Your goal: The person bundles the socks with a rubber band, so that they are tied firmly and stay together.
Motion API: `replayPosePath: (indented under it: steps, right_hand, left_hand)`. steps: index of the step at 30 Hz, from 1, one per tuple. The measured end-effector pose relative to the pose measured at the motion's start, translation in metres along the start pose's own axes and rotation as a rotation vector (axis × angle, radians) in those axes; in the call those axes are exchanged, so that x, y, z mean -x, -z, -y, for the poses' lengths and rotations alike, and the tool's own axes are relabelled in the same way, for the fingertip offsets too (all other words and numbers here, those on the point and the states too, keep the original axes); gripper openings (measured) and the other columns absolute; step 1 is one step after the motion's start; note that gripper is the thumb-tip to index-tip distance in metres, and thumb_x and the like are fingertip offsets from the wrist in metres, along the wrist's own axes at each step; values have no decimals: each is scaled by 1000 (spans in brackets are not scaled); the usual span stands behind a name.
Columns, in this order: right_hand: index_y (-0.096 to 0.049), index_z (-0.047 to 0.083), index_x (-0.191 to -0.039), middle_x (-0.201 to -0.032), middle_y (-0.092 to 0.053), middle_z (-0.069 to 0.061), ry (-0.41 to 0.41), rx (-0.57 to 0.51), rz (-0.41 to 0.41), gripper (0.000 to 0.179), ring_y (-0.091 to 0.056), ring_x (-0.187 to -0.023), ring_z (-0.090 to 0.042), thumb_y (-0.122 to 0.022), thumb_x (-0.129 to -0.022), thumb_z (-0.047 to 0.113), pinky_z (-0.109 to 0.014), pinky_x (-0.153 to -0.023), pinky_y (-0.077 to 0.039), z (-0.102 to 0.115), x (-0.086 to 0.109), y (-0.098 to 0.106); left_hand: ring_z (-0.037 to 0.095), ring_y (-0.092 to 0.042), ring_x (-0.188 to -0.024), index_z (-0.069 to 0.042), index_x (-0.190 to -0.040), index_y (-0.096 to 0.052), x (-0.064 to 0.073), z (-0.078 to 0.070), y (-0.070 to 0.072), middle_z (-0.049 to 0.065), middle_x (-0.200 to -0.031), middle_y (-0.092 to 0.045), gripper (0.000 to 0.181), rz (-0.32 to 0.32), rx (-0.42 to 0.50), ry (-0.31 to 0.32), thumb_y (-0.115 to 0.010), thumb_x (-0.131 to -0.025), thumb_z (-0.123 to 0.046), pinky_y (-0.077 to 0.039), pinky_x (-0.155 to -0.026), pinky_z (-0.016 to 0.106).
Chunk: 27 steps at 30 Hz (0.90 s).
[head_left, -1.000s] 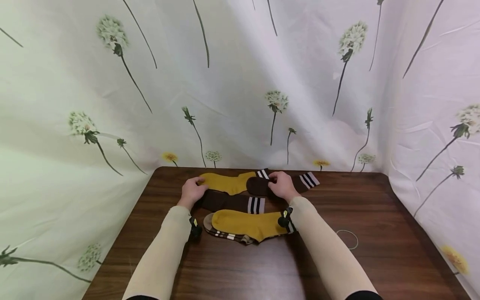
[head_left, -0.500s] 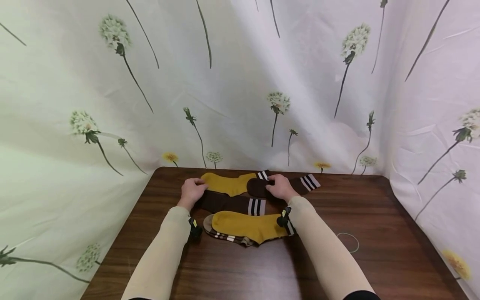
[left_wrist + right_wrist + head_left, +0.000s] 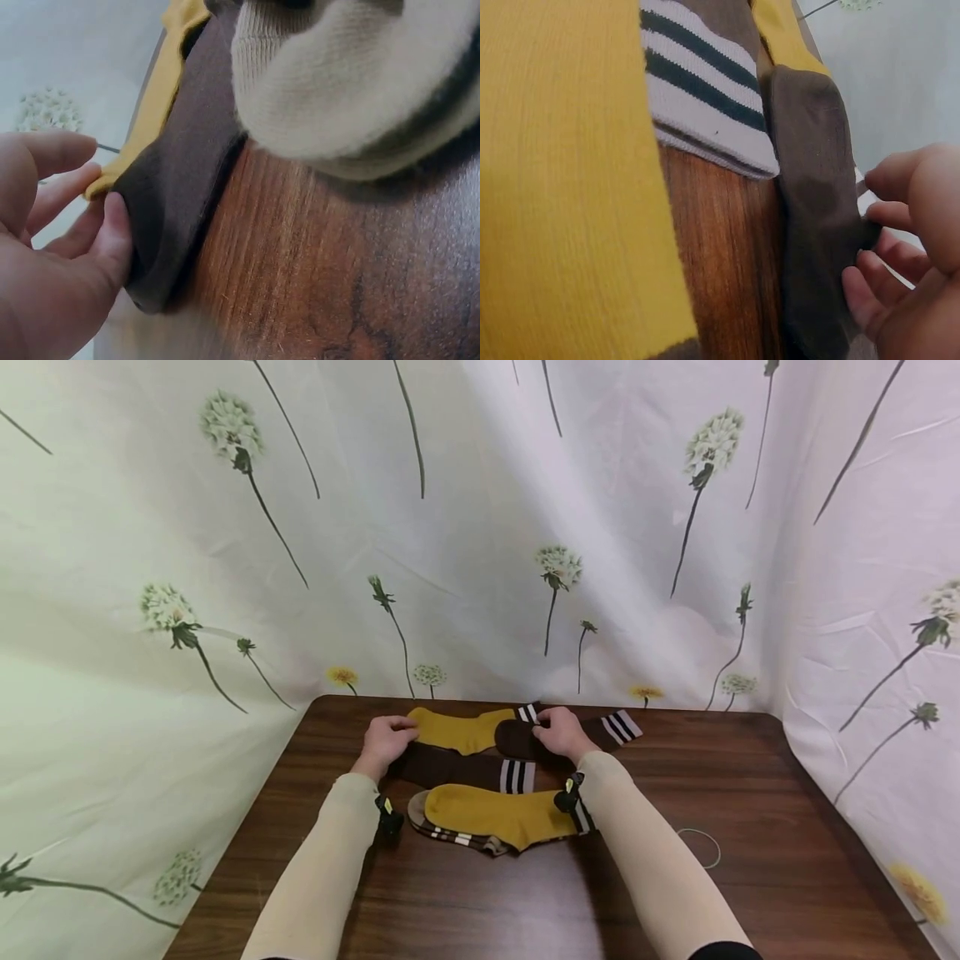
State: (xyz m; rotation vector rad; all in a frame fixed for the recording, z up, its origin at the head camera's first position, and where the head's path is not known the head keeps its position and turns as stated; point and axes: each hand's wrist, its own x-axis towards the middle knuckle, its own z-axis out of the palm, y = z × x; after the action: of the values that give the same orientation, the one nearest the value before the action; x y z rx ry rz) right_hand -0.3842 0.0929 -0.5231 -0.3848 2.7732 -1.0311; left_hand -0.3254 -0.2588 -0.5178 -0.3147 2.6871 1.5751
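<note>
A yellow sock [image 3: 453, 732] with a striped cuff lies at the table's far side. My left hand [image 3: 384, 743] pinches its toe end; in the left wrist view the thumb [image 3: 114, 217] also touches a brown sock [image 3: 169, 195]. Across from it, my right hand [image 3: 562, 733] has its fingertips at the yellow sock's dark-and-white cuff [image 3: 867, 196], beside a second brown sock [image 3: 817, 150] that overlaps it. That brown sock's striped cuff [image 3: 622, 725] sticks out to the right. The first brown sock's striped cuff [image 3: 517, 776] shows between the hands.
Nearer me, another yellow sock [image 3: 498, 814] lies on top of brown-and-beige patterned socks [image 3: 457, 838]. A thin pale loop [image 3: 701, 847] is on the wooden table [image 3: 480, 910] at right. Flower-printed cloth [image 3: 480, 527] hangs close behind the table.
The far yellow sock has slid slightly to the right, so more of its toe shows past my left fingers. Both hands stay in nearly the same places.
</note>
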Motion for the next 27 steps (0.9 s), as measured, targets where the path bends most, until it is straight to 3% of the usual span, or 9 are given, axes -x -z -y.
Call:
replayPosePath:
  steps: [6, 12, 18, 22, 27]
  right_hand:
    - [-69, -2, -134, -142, -63, -22, 35, -53, -96, 33, -57, -132, -39, -60, -106, 13, -52, -105, -51, -1, 3, 3]
    - [-75, 1, -123, -132, -69, -20, 66, -151, -192, 26, -65, -118, -35, -64, -105, 14, -49, -96, -54, 2, 9, 14]
    - [-79, 5, -115, -125, -71, -16, 32, -252, -267, 20, -70, -95, -27, -68, -103, 17, -37, -77, -57, 4, 12, 20]
    - [-78, 5, -112, -120, -70, -16, 44, -297, -299, 15, -69, -98, -28, -69, -102, 12, -39, -79, -58, 8, 13, 25]
    - [-74, 3, -116, -118, -68, -17, 83, -361, -308, 17, -67, -107, -34, -68, -102, 7, -44, -85, -60, 13, 13, 33]
  left_hand:
    - [37, -69, -112, 1, -126, -74, 1, -7, 1, 21, -125, -71, 31, -93, 45, -50, -70, -100, -15, -57, -90, 40]
    - [28, -74, -95, 4, -125, -73, 1, -17, 3, 18, -121, -68, 27, -70, 185, -107, -71, -100, -7, -62, -90, 43]
    - [19, -67, -99, 2, -129, -72, -1, -23, 5, 20, -127, -62, 29, -29, 242, -140, -67, -101, 1, -61, -88, 32]
    - [21, -64, -109, 2, -135, -69, -1, -27, 8, 22, -140, -60, 34, 4, 257, -149, -64, -102, 1, -59, -90, 28]
    - [20, -63, -107, 1, -136, -68, 2, -34, 12, 20, -144, -59, 34, 2, 290, -155, -65, -102, 1, -58, -87, 24]
